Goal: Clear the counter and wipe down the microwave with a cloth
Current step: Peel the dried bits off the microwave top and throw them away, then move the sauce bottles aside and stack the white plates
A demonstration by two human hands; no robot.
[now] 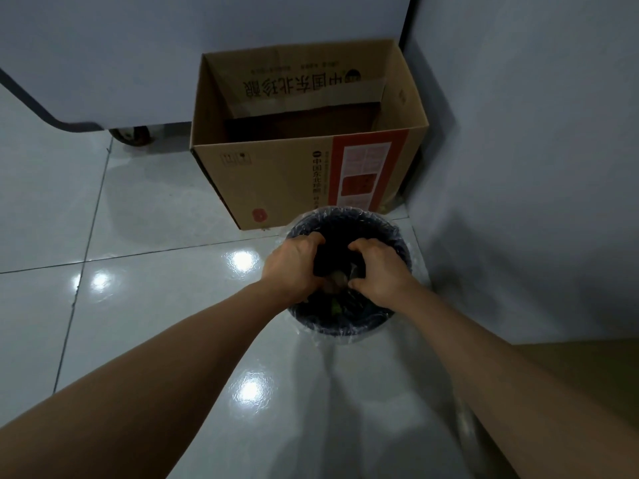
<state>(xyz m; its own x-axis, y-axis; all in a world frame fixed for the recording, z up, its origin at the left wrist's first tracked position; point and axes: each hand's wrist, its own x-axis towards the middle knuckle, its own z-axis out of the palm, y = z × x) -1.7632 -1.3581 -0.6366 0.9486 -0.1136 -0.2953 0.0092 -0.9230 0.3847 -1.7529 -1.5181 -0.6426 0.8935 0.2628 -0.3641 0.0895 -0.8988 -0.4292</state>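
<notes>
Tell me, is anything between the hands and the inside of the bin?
Nothing visible. Both the left hand and the right hand are already over the open mouth of the lined bin, gripping something dark there. The cardboard box stands behind it.

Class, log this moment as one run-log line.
both hands over bin | holding something dark, unclear | cardboard box behind bin, open

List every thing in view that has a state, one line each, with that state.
Open-topped brown cardboard box: upright on the floor, flaps open, looks empty inside.
Round dark waste bin with clear plastic liner: upright, uncovered, some waste inside.
Left hand: over the bin mouth, fingers curled on something dark.
Right hand: over the bin mouth, fingers curled on the same dark thing.
Glossy pale floor tiles: bare, reflecting lights.
</notes>
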